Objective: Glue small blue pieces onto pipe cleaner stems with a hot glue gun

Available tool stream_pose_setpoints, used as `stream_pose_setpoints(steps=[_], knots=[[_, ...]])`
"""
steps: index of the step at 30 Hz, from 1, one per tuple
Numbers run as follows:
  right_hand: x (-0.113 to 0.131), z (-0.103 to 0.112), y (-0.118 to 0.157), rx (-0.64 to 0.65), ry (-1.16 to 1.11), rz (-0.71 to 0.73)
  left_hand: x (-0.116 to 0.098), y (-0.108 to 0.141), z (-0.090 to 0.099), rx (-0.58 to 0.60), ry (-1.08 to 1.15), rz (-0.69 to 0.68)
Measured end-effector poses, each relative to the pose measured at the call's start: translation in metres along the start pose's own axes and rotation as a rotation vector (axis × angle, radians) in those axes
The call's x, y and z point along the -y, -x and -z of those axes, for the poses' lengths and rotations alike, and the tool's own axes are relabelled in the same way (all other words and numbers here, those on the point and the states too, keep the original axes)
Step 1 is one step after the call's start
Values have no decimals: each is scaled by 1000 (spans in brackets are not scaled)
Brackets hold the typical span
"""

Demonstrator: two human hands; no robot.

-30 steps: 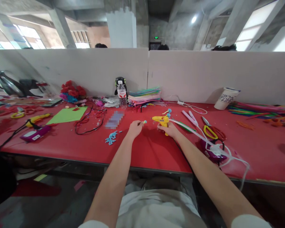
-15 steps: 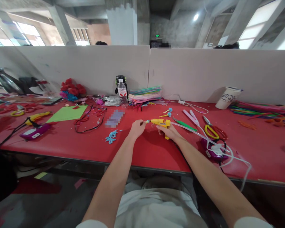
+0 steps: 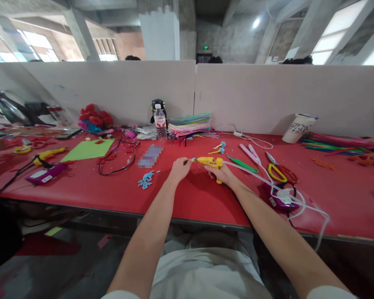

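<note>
My right hand is wrapped round the handle of a yellow glue gun, whose nozzle points left. A clear glue stick runs out of its back. Just left of the nozzle, my left hand is pinched on a small piece whose blue tip shows at the fingertips; the rest of it is hidden. The nozzle is at this blue tip. Nearest to my left hand on the red table is a pile of short blue pieces. Two yellow-stemmed pieces with blue heads lie behind the glue gun.
Green tweezers, a pink tool, scissors and a purple box with cables are at the right. A bottle and pipe cleaners stand behind. Green paper and another glue gun lie left.
</note>
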State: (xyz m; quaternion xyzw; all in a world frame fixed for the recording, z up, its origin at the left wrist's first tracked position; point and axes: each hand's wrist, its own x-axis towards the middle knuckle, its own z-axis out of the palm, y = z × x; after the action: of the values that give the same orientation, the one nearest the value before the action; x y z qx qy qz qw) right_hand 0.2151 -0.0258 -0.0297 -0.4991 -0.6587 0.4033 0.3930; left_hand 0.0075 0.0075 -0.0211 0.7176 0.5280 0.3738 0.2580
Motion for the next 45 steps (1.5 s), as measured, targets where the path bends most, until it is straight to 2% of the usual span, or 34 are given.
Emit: stream_pose_setpoints(steps=[19, 45], knots=[[11, -2, 4, -7, -48, 2, -1, 0, 1, 7, -27, -1], [4, -2, 0, -25, -110, 3, -1, 0, 1, -7, -14, 0]])
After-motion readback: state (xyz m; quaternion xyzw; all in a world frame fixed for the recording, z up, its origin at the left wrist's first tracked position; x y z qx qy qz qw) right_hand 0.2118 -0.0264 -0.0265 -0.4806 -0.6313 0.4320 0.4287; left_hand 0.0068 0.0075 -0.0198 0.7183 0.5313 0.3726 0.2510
